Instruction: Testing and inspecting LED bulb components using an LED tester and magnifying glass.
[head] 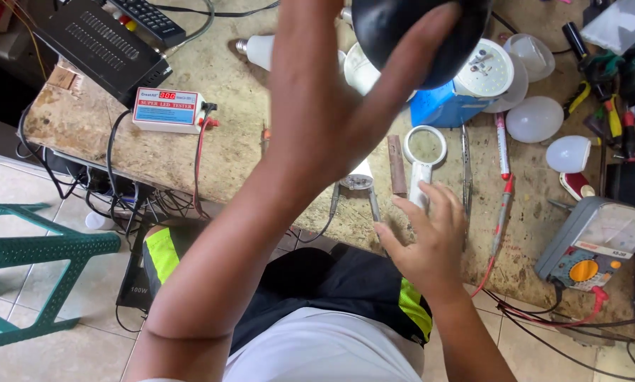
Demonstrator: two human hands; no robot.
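Left hand (332,106) raised high over the workbench (239,152), fingers spread and wrapped round a black dome-shaped shade (416,35), gripping its lower rim from below; shade held in the air above the far middle of the bench, close to the camera. Right hand (427,237) low at the near edge, fingers loosely apart and resting on the white handle of a magnifying glass (424,159); not clamped, more a light touch on the handle's near end. Magnifier lying flat, long axis running from near edge toward far edge, lens end pointing away from the fingers. Right hand clearly nearer to it than the left.

Just left of the handle, a small clip-like metal part (360,185) and a brown flat strip (397,164). Just right, steel tweezers (466,170) and a red-tipped probe (502,145), both lying parallel to the magnifier. Farther right, white bulb domes (535,119) and an analogue meter (597,244) near the right corner. Blue box (445,110) beyond the lens, partly hidden behind the shade. LED tester (169,110) well apart toward the left edge. Nothing lying across the magnifier itself.
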